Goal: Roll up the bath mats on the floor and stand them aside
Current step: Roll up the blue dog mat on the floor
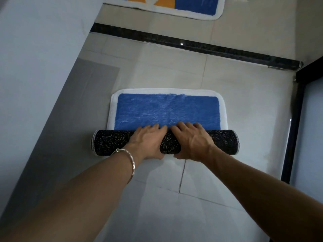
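A blue bath mat [167, 109] with a white border lies on the tiled floor, its near half rolled into a tube that shows the dark dotted backing [108, 142]. My left hand [146, 142] and my right hand [190, 142] sit side by side on the middle of the roll, fingers curled over its far side and thumbs at its near side. A second mat [197, 6], blue with orange shapes and a white border, lies flat past the dark threshold at the top of the view.
A grey wall [35, 67] runs along the left. A black threshold strip [192, 44] crosses the floor beyond the mat. A dark door frame [293, 119] stands at the right. Pale floor tiles [174, 206] stretch toward me.
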Action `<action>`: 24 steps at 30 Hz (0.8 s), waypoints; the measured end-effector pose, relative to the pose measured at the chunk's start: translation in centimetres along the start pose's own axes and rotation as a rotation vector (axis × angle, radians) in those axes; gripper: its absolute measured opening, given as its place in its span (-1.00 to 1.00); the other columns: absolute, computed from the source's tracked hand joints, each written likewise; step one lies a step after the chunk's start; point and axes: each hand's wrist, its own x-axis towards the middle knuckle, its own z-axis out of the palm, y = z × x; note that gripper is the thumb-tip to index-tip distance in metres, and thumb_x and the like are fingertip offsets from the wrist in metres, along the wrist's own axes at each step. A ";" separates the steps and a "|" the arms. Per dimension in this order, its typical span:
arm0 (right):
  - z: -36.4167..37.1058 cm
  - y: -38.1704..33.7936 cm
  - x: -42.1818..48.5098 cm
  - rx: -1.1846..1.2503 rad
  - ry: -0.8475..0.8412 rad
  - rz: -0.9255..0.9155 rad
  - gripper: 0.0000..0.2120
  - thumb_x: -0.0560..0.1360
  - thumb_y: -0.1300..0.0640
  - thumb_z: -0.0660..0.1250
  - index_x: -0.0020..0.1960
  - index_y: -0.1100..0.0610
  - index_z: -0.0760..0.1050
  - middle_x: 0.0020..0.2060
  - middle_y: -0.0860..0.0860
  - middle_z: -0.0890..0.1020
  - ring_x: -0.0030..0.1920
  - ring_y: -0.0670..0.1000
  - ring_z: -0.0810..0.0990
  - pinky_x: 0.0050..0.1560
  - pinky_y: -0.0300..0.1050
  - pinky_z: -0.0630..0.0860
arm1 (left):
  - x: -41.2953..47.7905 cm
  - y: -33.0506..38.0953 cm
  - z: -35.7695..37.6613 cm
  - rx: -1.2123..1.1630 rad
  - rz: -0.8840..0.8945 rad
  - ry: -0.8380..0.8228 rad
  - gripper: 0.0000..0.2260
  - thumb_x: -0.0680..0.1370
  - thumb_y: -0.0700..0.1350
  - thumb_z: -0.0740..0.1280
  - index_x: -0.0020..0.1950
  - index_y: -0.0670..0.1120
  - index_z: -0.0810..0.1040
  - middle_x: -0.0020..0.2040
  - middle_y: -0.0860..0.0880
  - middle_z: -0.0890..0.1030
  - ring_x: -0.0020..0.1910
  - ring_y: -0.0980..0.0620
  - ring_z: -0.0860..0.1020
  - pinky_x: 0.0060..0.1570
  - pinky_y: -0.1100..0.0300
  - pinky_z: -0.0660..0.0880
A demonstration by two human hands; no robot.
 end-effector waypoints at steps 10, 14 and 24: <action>-0.7 -0.3 0.4 0.069 -0.067 0.064 -0.45 0.34 -0.09 0.39 0.24 0.05 0.29 0.08 0.03 0.49 0.07 0.11 0.52 0.07 0.02 0.42 | -1.0 -0.2 0.7 0.131 0.020 0.133 -0.38 0.40 0.14 0.37 0.38 0.05 0.19 0.17 0.00 0.41 0.15 -0.05 0.45 0.15 0.01 0.36; -0.9 -0.5 0.2 0.149 -0.104 0.085 -0.38 0.32 -0.13 0.41 0.28 0.05 0.29 0.12 0.03 0.49 0.10 0.10 0.53 0.10 0.01 0.42 | -0.9 0.1 0.5 0.193 -0.008 0.091 -0.46 0.41 0.08 0.39 0.30 0.03 0.25 0.15 -0.01 0.45 0.12 -0.06 0.47 0.13 0.00 0.36; 0.1 -0.4 0.0 0.032 0.021 0.109 -0.33 0.35 -0.04 0.38 0.37 0.04 0.19 0.13 0.05 0.45 0.08 0.13 0.48 0.11 0.06 0.38 | -0.3 -0.6 0.0 0.166 0.032 0.091 -0.30 0.40 0.13 0.38 0.44 0.04 0.14 0.24 0.00 0.40 0.23 -0.05 0.41 0.29 -0.02 0.27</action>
